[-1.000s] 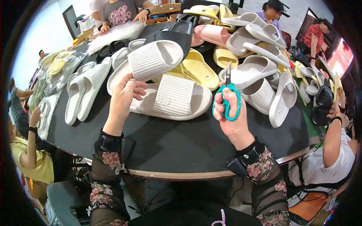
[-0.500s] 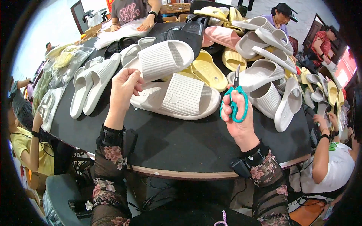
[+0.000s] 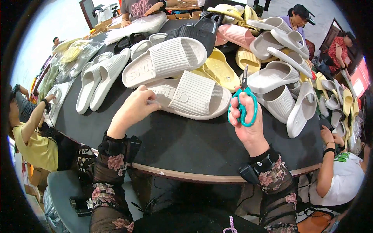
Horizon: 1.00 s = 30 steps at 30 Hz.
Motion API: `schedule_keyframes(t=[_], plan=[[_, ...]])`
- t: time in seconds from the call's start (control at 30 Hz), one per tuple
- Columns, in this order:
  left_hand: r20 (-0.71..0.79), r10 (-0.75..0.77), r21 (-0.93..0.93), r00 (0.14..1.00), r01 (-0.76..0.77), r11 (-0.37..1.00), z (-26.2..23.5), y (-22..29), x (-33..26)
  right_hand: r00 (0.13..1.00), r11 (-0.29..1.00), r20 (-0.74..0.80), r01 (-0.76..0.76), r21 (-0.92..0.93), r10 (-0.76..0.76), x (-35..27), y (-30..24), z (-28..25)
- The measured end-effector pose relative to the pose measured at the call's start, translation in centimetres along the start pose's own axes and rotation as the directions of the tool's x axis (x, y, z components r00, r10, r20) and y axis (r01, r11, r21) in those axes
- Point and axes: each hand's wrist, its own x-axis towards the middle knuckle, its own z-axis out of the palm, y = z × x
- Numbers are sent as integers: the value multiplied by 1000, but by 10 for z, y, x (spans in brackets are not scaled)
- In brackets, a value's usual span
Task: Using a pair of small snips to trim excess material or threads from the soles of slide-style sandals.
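Pale-grey slipper (image 3: 194, 95) lies at frame centre, left hand (image 3: 134, 107) now lower, by its heel, fingers curled, grip unclear, baring the upper grey slipper (image 3: 167, 58) it partly covered before; right hand (image 3: 248, 133) still clasps teal-handled scissors (image 3: 244, 93).

Pale wall (image 3: 42, 39) to my left, glaring bright. Dark-framed door (image 3: 88, 12) at back left, another dark door (image 3: 334, 34) at far right. I'm seeing a black desk (image 3: 190, 157), brown edge, with a grey chair (image 3: 64, 194) near left, orange seat (image 3: 316, 222) near right, cardboard box (image 3: 35, 174) left.
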Motion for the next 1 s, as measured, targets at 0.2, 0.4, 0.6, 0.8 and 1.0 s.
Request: schedule_keyframes(t=[0.2,0.4,0.6,0.8,1.0], plan=[[-53,52,-36,997,-54,998,-6,-4,-10,1000,1000,11,-10,3,10,-1,0,1],[-34,-127,-127,991,122,984,-36,8,-43,1000,1000,12,-11,7,11,-4,1,-5],[-123,-452,-466,883,351,812,-75,-16,-116,997,1000,79,-15,6,14,2,11,-13],[-253,-708,-789,659,283,545,-62,-74,-212,982,1000,187,-8,-13,10,11,1,-13],[-65,-931,-867,360,442,232,24,-135,-324,977,998,206,-50,-31,55,10,14,-8]])
